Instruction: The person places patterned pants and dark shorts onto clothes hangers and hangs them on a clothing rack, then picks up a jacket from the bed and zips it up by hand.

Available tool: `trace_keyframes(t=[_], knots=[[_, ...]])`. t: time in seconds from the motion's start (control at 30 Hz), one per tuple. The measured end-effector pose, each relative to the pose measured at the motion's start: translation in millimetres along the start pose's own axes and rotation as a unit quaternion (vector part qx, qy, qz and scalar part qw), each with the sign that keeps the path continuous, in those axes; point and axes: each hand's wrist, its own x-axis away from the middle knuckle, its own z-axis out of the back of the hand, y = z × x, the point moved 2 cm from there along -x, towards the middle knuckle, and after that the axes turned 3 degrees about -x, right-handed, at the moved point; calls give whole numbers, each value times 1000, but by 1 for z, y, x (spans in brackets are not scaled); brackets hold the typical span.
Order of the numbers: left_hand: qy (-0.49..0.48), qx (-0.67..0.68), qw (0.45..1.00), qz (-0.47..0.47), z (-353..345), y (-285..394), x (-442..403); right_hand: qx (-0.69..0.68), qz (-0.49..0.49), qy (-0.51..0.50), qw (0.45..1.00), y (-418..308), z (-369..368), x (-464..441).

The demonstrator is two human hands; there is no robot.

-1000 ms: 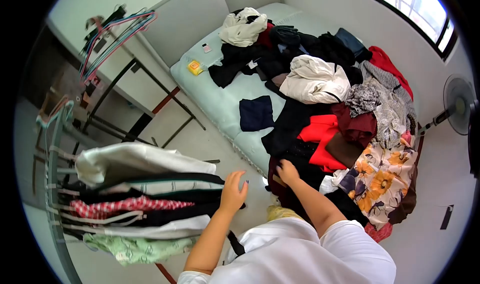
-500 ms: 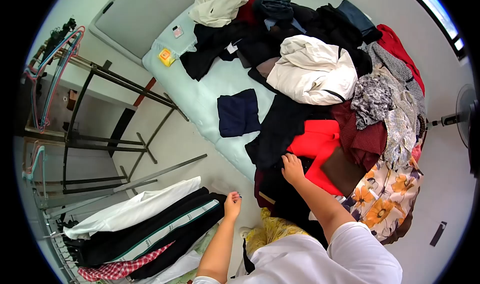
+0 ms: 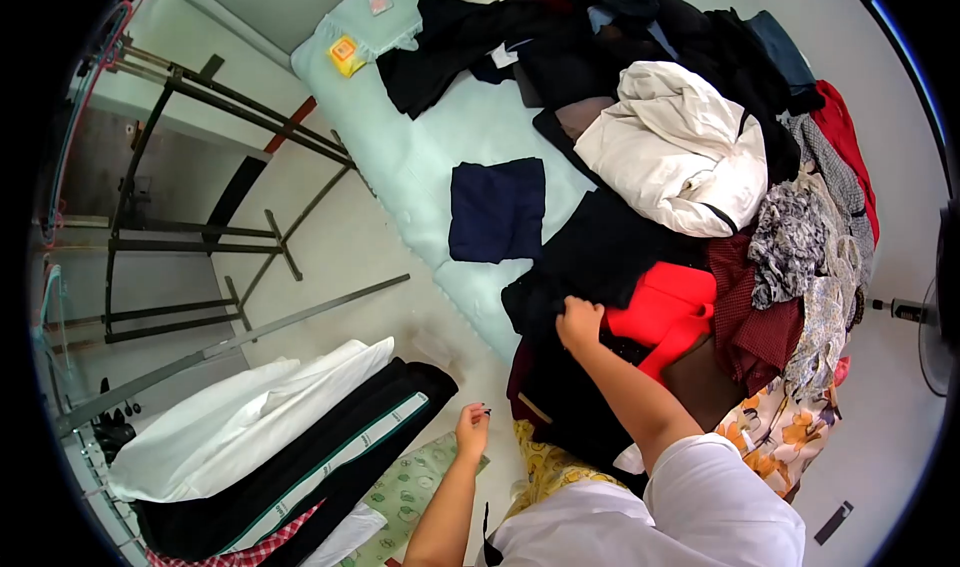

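My right hand [image 3: 580, 324] is closed on the near edge of a black garment [image 3: 590, 257], which lies flattened at the front of the bed; its exact kind is unclear. Beside those fingers is a bright red garment [image 3: 665, 302], overlapped by a dark brown cloth [image 3: 708, 375]. My left hand [image 3: 472, 429] hovers over the floor gap between bed and rack, fingers loosely bent and apart, with a tiny dark spot at the fingers that I cannot make out. A folded navy garment [image 3: 496, 210] rests on the pale bed sheet [image 3: 420, 182].
A big clothes pile covers the bed's right side, including a white jacket [image 3: 675, 147] and a maroon garment [image 3: 750, 312]. Clothes hang at lower left, among them a white garment [image 3: 250, 417] and black striped trousers [image 3: 330, 467]. Metal rack bars [image 3: 250, 352] stand left; a fan [image 3: 935, 337] is right.
My right hand has taken hold of the black garment's edge, and that edge is bunched at the fingers. My left hand has dropped slightly. The view has shifted.
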Motion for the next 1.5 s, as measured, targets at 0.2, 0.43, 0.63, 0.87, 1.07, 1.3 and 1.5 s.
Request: trace_keyframes(t=[0.2, 0.43, 0.63, 0.87, 1.07, 1.3, 1.5], knots=[[19, 208, 952, 224, -11, 46, -2, -123, 101, -269, 950, -66, -8, 113], [54, 254, 893, 368, -12, 2, 13, -122, 165, -354, 912, -65, -6, 132], [21, 325, 897, 299, -25, 35, 21, -88, 207, -364, 904, -54, 12, 88], [-112, 187, 965, 146, -79, 105, 4, -379, 42, -483, 788, -35, 33, -38], [-274, -247, 926, -76, -139, 117, 45, -205, -37, -135, 969, -30, 13, -127], [-165, -103, 981, -1, -123, 42, 50, -313, -207, -133, 917, -12, -47, -149], [-134, -45, 990, 22, -104, 36, 48, -412, -218, -107, 878, -3, -82, -164]])
